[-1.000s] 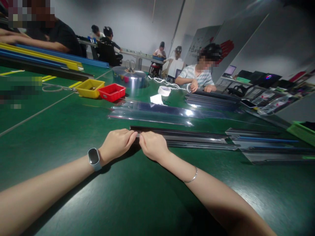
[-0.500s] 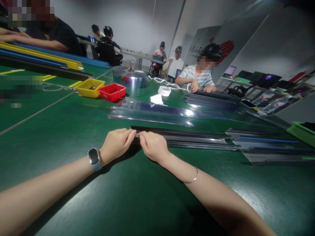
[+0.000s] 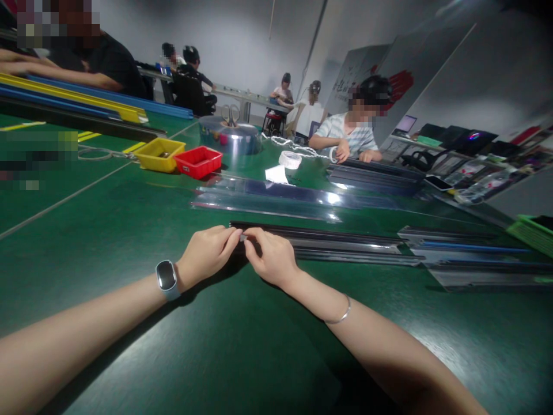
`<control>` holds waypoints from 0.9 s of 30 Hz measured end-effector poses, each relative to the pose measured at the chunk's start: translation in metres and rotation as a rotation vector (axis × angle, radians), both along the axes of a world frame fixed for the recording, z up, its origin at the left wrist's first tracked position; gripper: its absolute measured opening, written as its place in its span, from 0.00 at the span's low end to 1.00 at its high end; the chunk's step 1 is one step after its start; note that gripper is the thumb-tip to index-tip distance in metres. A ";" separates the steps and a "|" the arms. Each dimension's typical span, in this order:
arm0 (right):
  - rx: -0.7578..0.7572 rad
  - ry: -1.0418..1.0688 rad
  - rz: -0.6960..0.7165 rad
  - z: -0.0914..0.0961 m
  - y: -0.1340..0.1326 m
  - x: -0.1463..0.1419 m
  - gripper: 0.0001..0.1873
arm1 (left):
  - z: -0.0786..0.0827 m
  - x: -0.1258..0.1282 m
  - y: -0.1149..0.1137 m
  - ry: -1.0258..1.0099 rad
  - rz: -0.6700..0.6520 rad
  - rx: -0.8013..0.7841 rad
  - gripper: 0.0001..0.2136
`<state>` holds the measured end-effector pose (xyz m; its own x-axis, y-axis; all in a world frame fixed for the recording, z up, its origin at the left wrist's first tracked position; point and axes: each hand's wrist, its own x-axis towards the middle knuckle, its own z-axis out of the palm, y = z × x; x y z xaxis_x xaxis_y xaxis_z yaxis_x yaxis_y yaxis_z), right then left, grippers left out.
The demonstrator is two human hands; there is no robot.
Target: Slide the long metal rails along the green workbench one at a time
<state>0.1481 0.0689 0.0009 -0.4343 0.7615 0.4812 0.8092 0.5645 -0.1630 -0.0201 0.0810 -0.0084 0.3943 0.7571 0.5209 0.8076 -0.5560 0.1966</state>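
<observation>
A long black strip [image 3: 328,237] lies across the green table [image 3: 129,230], running off to the right. My left hand [image 3: 206,252], with a watch on the wrist, has its fingers curled and pinched on the strip's near left end. My right hand [image 3: 271,256], with a thin bracelet on the wrist, pinches the same end right beside it, fingertips almost touching the left hand's. What the fingertips pinch besides the strip is too small to make out.
Clear plastic sleeves [image 3: 276,196] lie beyond the strip, more dark strips [image 3: 466,253] to the right. A yellow bin [image 3: 159,154], a red bin [image 3: 197,161], a tape roll [image 3: 289,159] and scissors in a round tub [image 3: 231,135] stand farther back. Other people work at the far side.
My right hand's fingers have curled in a little more at the strip's end. The view has shifted slightly; both hands stay in place.
</observation>
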 end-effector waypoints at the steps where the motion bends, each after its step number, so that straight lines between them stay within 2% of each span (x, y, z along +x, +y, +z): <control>1: -0.002 -0.003 -0.003 0.000 0.000 0.000 0.15 | 0.000 0.000 0.000 0.010 -0.002 -0.005 0.15; 7: -0.018 -0.070 -0.006 0.000 0.001 -0.001 0.15 | 0.002 0.001 -0.003 -0.014 -0.017 0.021 0.15; 14: -0.025 0.026 -0.001 0.000 -0.001 0.000 0.16 | 0.001 0.001 -0.001 0.019 -0.031 0.005 0.15; 21: -0.026 -0.051 -0.004 -0.002 0.002 0.000 0.15 | 0.001 0.001 -0.002 0.020 -0.058 -0.004 0.14; 27: -0.013 0.036 0.001 -0.003 0.000 0.001 0.16 | 0.000 0.001 -0.001 0.024 -0.100 -0.002 0.14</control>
